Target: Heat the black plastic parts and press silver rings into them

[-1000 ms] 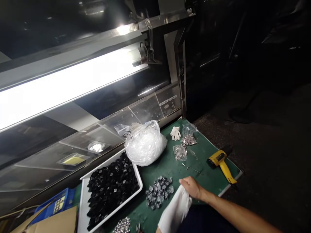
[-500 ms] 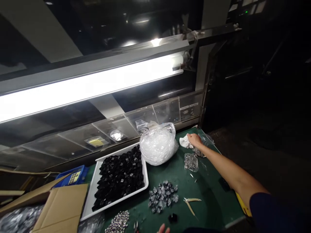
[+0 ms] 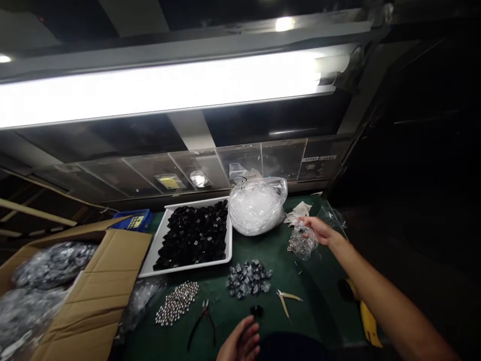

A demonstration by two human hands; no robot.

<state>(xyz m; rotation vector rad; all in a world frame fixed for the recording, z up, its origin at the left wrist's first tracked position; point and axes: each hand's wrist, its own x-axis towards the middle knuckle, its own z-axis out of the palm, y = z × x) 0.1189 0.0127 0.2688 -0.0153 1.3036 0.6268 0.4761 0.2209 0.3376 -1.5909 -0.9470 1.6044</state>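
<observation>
Near the back right of the green table, my right hand (image 3: 319,229) pinches the upper part of a clear plastic bag of small metal parts (image 3: 300,244). A crumpled white cloth (image 3: 299,212) lies just behind it. My left hand (image 3: 240,342) is at the front edge, palm turned inward, fingers loosely curled and apart from the thumb, with nothing in it. Close to its fingertips sits a small black block (image 3: 256,310). Beyond that is a pile of clear-wrapped dark pieces (image 3: 248,279). Pliers with dark handles (image 3: 203,321) lie to its left, and cream-handled pliers (image 3: 287,301) to its right.
A white tray (image 3: 161,250) full of black pieces stands behind, beside a big clear bag of white material (image 3: 257,208). Shiny metal beads (image 3: 177,303) are spread front left. An open cardboard box (image 3: 101,281) fills the left. A yellow-handled tool (image 3: 369,323) lies at right.
My right hand has let go of the white cloth and taken hold of the bag of metal parts. More of my left hand shows at the front, and the view has shifted.
</observation>
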